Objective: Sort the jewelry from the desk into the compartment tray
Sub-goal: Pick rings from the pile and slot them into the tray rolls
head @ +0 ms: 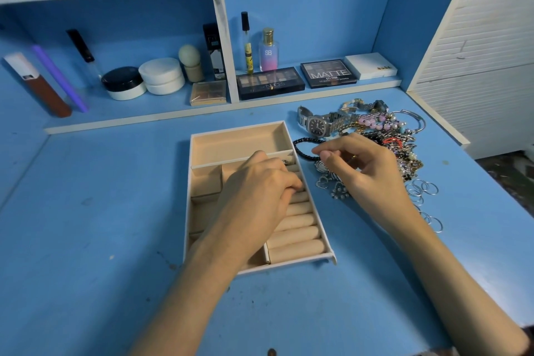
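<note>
Upper centre, a Nudes eyeshadow palette [270, 83] and a Matte palette [328, 74] lie below a perfume bottle [268, 50]; leftward, a black-lidded jar [122, 82].

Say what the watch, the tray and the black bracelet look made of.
Watch: metal, likely steel, going by its shiny silver links and case. Tray: matte beige lining, velvet-like, over a stiff white shell, perhaps board or plastic. Black bracelet: glossy round beads, glass, stone or plastic; cannot tell.

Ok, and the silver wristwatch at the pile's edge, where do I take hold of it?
Pinch the wristwatch by its free strap, coming from the tray side. That strap curls up off the desk, clear of other pieces, while the other strap runs into the tangled jewelry pile, so probably lift slowly.
</note>
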Motion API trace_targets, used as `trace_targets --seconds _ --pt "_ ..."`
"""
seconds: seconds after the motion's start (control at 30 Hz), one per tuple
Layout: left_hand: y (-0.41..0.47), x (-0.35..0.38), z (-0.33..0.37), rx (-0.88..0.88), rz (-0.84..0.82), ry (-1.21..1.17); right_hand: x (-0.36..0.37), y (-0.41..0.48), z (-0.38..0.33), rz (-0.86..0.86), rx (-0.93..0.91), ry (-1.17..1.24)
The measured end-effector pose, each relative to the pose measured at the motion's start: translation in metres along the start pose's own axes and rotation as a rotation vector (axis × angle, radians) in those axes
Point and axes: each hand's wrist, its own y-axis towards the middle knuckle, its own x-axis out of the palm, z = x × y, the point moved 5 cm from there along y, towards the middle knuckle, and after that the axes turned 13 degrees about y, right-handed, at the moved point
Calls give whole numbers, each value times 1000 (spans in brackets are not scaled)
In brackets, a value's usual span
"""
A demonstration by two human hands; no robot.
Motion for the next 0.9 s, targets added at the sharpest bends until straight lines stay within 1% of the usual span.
trace_targets --seconds 0.13,0.23,0.37,0.47,0.57,0.73,0.9 --pt "0 2 -2 -18 -38 -18 0 0 0 6 -4 6" --pt "-3 3 -11 -87 -54 -86 -2 -1 0 22 -5 29" --pt "-8 -3 -15 -149 17 -148 -18 -5 -1 62 21 109" --pt "-4 -2 -4 -132 39 -216 -40 -10 0 49 84 49" --pt "5 3 19 -57 30 -251 -69 -15 2 -17 145 -87" --pt "18 22 63 67 -43 -293 -106 -22 9 -196 252 -312" --pt "23 44 100 138 -149 -296 -117 -27 14 -310 281 -375"
